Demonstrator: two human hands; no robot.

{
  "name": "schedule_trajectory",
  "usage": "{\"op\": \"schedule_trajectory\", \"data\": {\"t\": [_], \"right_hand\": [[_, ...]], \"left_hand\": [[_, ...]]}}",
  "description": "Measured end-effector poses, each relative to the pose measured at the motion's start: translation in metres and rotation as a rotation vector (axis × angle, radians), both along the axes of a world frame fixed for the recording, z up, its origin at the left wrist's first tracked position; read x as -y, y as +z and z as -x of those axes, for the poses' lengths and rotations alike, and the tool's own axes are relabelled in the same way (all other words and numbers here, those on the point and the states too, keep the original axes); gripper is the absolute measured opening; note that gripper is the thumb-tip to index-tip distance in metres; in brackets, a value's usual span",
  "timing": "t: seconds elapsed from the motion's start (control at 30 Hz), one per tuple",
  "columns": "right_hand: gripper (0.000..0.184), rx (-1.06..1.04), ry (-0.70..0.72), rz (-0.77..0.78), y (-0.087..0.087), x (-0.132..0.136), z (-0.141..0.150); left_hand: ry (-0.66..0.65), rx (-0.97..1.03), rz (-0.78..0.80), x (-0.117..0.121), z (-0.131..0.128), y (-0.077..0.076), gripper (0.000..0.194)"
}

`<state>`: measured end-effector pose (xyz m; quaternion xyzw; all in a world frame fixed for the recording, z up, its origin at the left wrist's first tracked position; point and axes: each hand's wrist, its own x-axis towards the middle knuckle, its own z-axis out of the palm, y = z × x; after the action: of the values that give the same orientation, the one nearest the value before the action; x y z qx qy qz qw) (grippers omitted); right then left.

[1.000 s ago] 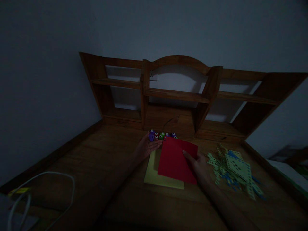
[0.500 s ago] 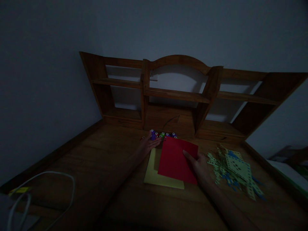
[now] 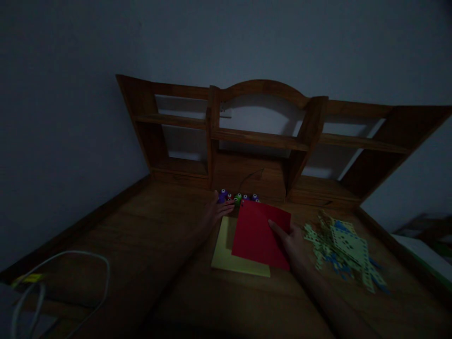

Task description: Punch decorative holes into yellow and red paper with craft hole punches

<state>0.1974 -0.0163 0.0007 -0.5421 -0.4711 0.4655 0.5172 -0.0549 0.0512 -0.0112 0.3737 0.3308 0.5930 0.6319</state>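
Note:
My right hand pinches a red sheet of paper, thumb on top, by its right side. Under it a pale yellow sheet or pad lies on the desk, partly covered. My left hand is open, its thumb raised and fingers stretched to the right. Just beyond it stands a purple toy figure with a big white eye; touch between them is hard to make out. More small eyed figures are lined up there, among them a green one and a dark purple one.
A pile of pale green and blue perforated craft pieces lies to the right. A wooden shelf unit stands along the back of the desk. At lower left runs a white cable. The room is dim.
My left hand has drawn back slightly to the left from the purple figure, which now sits behind the fingers. The red sheet and my right hand have hardly moved.

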Motion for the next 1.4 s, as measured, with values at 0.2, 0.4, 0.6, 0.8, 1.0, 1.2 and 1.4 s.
{"op": "schedule_trajectory", "data": {"t": [0.2,0.4,0.6,0.8,1.0,1.2,1.4], "right_hand": [[0.038,0.012,0.004,-0.013,0.003,0.001,0.000],[0.039,0.033,-0.011,-0.023,0.007,0.003,0.002],[0.043,0.011,-0.006,-0.011,0.005,0.003,0.002],[0.043,0.007,0.006,0.009,0.001,0.001,0.001],[0.040,0.028,-0.020,-0.013,0.005,0.001,0.002],[0.041,0.025,-0.010,0.000,0.004,0.002,0.001],[0.040,0.034,-0.013,0.005,0.005,0.002,0.002]], "left_hand": [[0.156,-0.136,-0.028,0.006,0.000,0.006,0.049],[0.273,-0.208,-0.033,0.010,-0.002,0.011,0.049],[0.322,-0.238,-0.068,0.009,0.001,0.010,0.048],[0.357,-0.257,-0.046,0.009,0.004,0.009,0.051],[0.364,-0.250,-0.040,0.009,0.005,0.007,0.051],[0.520,-0.242,0.023,0.003,0.009,0.002,0.057],[0.493,-0.358,0.039,-0.002,0.012,0.003,0.062]]}}
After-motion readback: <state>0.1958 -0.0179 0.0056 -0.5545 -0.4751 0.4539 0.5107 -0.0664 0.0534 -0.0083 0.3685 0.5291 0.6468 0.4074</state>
